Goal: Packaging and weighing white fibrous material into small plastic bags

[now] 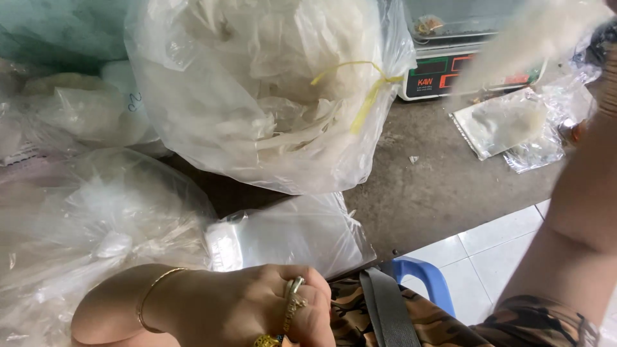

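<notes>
White tuft (533,38) of pale, stringy stuff hangs blurred at the top right, above the table (437,186) and in front of the weighing scale (450,71). The right forearm (578,212) rises toward it, but the right hand runs out past the picture's edge, so whether its fingers are pinching the tuft cannot be told. The left hand (276,308) rests low by the lap, fingers curled into a loose fist with rings showing. Nothing can be seen inside it, and it lies just below a flat stack of clear bags (289,234).

Judging from this, a portion of the white stuff is being lifted for packing (two small filled packets (508,125) already lie beside the scale). A next move would seem to call for an open empty bag, which means parting one sheet from the slippery stack with the left hand.

Room is tight. A big tied sack (270,90) of the same white material fills the middle of the table, and another sack (96,218) crowds the left. Bare table shows only between the tied sack and the packets. The table edge runs slantwise at lower right, with a blue stool (427,276) and tiled floor (501,238) below it, so anything dropped there falls clear.
</notes>
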